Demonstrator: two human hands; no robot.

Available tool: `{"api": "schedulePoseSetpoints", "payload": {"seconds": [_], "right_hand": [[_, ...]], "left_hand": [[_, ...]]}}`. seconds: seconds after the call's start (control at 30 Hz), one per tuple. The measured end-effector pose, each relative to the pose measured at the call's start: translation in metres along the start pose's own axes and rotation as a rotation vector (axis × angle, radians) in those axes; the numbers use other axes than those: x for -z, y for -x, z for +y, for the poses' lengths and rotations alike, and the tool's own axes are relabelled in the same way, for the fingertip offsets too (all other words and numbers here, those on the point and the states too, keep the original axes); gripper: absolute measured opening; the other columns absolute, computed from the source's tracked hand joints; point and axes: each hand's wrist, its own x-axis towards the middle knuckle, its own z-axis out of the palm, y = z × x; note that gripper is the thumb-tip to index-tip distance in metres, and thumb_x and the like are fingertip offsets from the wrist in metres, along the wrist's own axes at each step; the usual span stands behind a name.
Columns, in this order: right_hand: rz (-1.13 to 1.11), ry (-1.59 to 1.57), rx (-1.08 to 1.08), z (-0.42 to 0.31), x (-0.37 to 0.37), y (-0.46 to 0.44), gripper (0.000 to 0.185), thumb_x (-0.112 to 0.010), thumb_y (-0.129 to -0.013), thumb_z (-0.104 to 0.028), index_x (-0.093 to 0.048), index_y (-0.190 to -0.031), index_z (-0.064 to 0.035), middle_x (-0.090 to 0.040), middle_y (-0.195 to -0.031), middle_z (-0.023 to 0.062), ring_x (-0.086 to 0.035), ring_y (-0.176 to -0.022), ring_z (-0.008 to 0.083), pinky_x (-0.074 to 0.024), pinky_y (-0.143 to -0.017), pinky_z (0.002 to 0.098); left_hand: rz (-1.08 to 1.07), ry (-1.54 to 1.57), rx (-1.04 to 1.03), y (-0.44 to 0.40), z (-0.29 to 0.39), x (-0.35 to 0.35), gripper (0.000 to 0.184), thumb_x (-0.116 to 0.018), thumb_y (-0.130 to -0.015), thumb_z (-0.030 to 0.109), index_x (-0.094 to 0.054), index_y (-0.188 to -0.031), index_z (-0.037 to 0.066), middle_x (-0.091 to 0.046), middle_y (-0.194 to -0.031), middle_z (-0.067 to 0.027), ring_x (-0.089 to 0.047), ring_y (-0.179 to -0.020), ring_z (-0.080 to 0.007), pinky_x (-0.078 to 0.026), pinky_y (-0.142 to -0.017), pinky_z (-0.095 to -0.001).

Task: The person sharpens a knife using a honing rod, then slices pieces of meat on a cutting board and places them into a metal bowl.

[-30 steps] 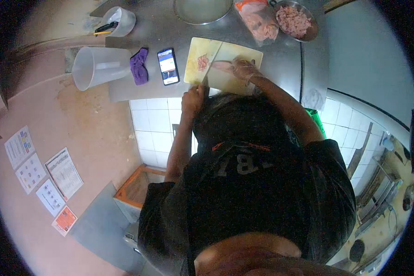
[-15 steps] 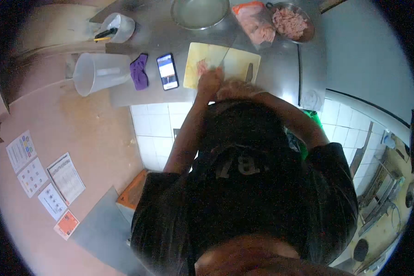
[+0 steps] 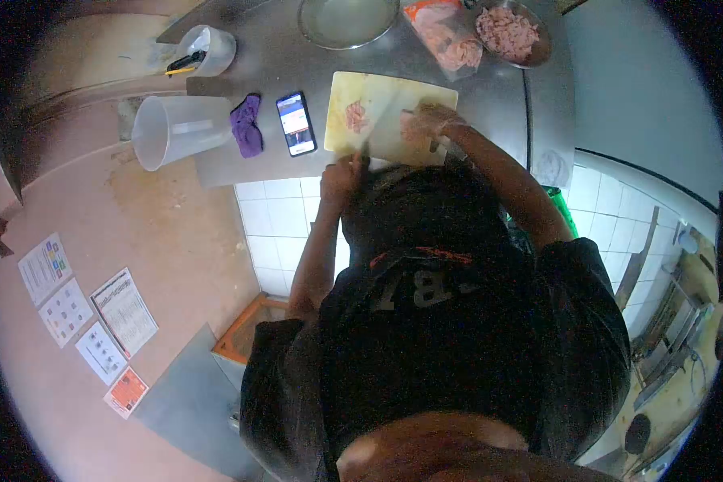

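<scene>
**Knife in one hand, meat under the other: mid-slice at the cutting board**

So the left hand point(image 3: 341, 178) is wrapped tight round the handle of a knife point(image 3: 365, 150), blade angled away across the board and pretty smeared with blur. The right hand point(image 3: 432, 120), in what looks like a thin clear glove point(image 3: 453, 126), is down on a pale pink piece of meat point(image 3: 409, 126); can't tell if the fingers pinch it or just press.

My read: they're partway through cutting that piece up. The next stroke calls for a steady hold and fingertips tucked back from the edge, because raw meat that soft and slick will probably slide.

Both are over a yellowish, flat, rectangular cutting board point(image 3: 342, 86). A loose little heap of cut bits point(image 3: 355, 117) sits on it, other side of the blade from the piece.

Further out, on the dull grey metal worktop point(image 3: 494, 108): a slim phone point(image 3: 296, 123), a crumpled purple cloth point(image 3: 247, 126) and a tall, cloudy plastic tub point(image 3: 157, 136). Beyond the board there's a big round pan point(image 3: 333, 46), a floppy see-through bag of meat point(image 3: 450, 44), and a round metal bowl point(image 3: 545, 50) heaped with lumpy chopped meat point(image 3: 506, 34).
</scene>
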Motion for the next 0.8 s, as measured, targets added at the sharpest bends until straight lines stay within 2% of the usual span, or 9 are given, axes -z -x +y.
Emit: {"api": "schedulePoseSetpoints", "payload": {"seconds": [0.1, 0.17, 0.3, 0.37, 0.47, 0.6, 0.7, 0.77, 0.8], "right_hand": [[-0.066, 0.052, -0.078, 0.0, 0.01, 0.011, 0.056, -0.049, -0.093, -0.052, -0.058, -0.125, -0.0074, -0.061, -0.121, 0.0141, -0.057, -0.115, 0.0275, -0.0427, -0.1, 0.0408], [-0.062, 0.006, -0.068, -0.004, 0.015, 0.012, 0.059, -0.049, -0.093, -0.055, -0.058, -0.127, -0.0082, -0.061, -0.124, 0.0136, -0.057, -0.117, 0.0277, -0.0418, -0.102, 0.0409], [0.329, -0.455, 0.239, -0.016, -0.011, 0.007, 0.062, -0.042, -0.096, -0.059, -0.054, -0.133, -0.0097, -0.053, -0.138, 0.0167, -0.053, -0.123, 0.0275, -0.0401, -0.104, 0.0388], [0.294, -0.41, 0.256, -0.013, -0.015, -0.007, 0.064, -0.043, -0.095, -0.061, -0.056, -0.128, -0.0078, -0.055, -0.132, 0.0182, -0.056, -0.119, 0.0292, -0.0427, -0.1, 0.0405], [0.124, -0.117, 0.062, -0.008, -0.012, -0.019, 0.067, -0.044, -0.092, -0.063, -0.061, -0.12, -0.0048, -0.06, -0.124, 0.0203, -0.06, -0.111, 0.0319, -0.0466, -0.095, 0.043], [0.029, 0.088, -0.096, -0.016, 0.005, -0.012, 0.072, -0.045, -0.089, -0.066, -0.066, -0.109, -0.0009, -0.065, -0.114, 0.0232, -0.066, -0.102, 0.0354, -0.0518, -0.087, 0.0463], [0.104, 0.088, -0.081, -0.042, 0.021, 0.009, 0.06, -0.047, -0.092, -0.056, -0.069, -0.094, -0.0006, -0.068, -0.095, 0.0227, -0.068, -0.09, 0.0387, -0.0535, -0.08, 0.0498], [0.153, 0.078, -0.058, -0.03, 0.005, -0.003, 0.054, -0.047, -0.093, -0.051, -0.069, -0.096, -0.0016, -0.068, -0.093, 0.0227, -0.067, -0.089, 0.0392, -0.0532, -0.08, 0.0501], [0.2, 0.066, -0.04, -0.026, -0.003, -0.007, 0.048, -0.048, -0.094, -0.046, -0.068, -0.098, -0.0026, -0.068, -0.09, 0.0227, -0.067, -0.088, 0.0398, -0.0529, -0.08, 0.0505]], "left_hand": [[0.085, -0.127, -0.251, -0.011, -0.024, -0.01, 0.061, -0.037, -0.098, 0.054, -0.065, -0.106, -0.001, -0.067, -0.097, -0.0286, -0.063, -0.091, -0.0488, -0.05, -0.083, -0.0558], [0.084, -0.06, -0.071, -0.006, -0.015, -0.004, 0.062, -0.037, -0.098, 0.054, -0.065, -0.105, 0.0, -0.067, -0.095, -0.0291, -0.063, -0.09, -0.0495, -0.05, -0.083, -0.0556], [0.108, 0.173, 0.082, 0.012, 0.023, 0.026, 0.062, -0.037, -0.098, 0.054, -0.066, -0.105, 0.0, -0.066, -0.094, -0.0312, -0.063, -0.091, -0.0502, -0.049, -0.085, -0.0549], [0.122, 0.159, 0.026, 0.01, 0.014, 0.013, 0.061, -0.037, -0.098, 0.054, -0.066, -0.105, 0.0, -0.066, -0.094, -0.0314, -0.063, -0.092, -0.0498, -0.049, -0.085, -0.0548], [0.151, 0.035, -0.099, 0.004, -0.023, -0.031, 0.061, -0.038, -0.098, 0.054, -0.066, -0.105, 0.001, -0.066, -0.094, -0.0313, -0.064, -0.093, -0.049, -0.05, -0.084, -0.0547], [0.093, -0.009, -0.037, -0.009, -0.04, -0.034, 0.06, -0.04, -0.097, 0.056, -0.067, -0.104, 0.003, -0.067, -0.093, -0.0297, -0.065, -0.092, -0.0471, -0.052, -0.082, -0.0543], [0.085, -0.067, -0.004, -0.001, -0.022, -0.025, 0.06, -0.04, -0.097, 0.056, -0.067, -0.103, 0.003, -0.067, -0.094, -0.0291, -0.065, -0.091, -0.0467, -0.052, -0.082, -0.0542], [0.088, -0.062, 0.038, -0.003, -0.021, -0.028, 0.059, -0.04, -0.097, 0.056, -0.067, -0.102, 0.003, -0.067, -0.094, -0.0289, -0.065, -0.09, -0.0466, -0.052, -0.082, -0.0541], [0.082, -0.111, -0.051, -0.011, -0.036, -0.045, 0.059, -0.041, -0.097, 0.055, -0.067, -0.103, 0.003, -0.068, -0.092, -0.0281, -0.066, -0.089, -0.0467, -0.052, -0.081, -0.054]]}}
